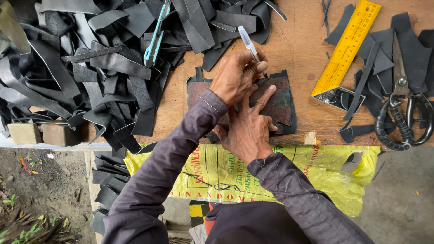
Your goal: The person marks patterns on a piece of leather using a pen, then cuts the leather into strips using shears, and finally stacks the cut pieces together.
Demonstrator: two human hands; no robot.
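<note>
The left hand (237,77) crosses over the right wrist and pinches a white pen (250,46) in its grip, the tip lowered onto a dark reddish-brown template (278,106) that lies on a black leather piece (291,97) near the front edge of the wooden tabletop (298,49). The right hand (247,131) lies flat, fingers spread, pressing the template down. A heap of black leather strips (90,77) fills the left side, with a teal utility knife (154,38) on top. To the right lie a yellow ruler (347,45) and black-handled scissors (402,113) among more offcuts. A yellow sack (316,167) hangs below the edge.
</note>
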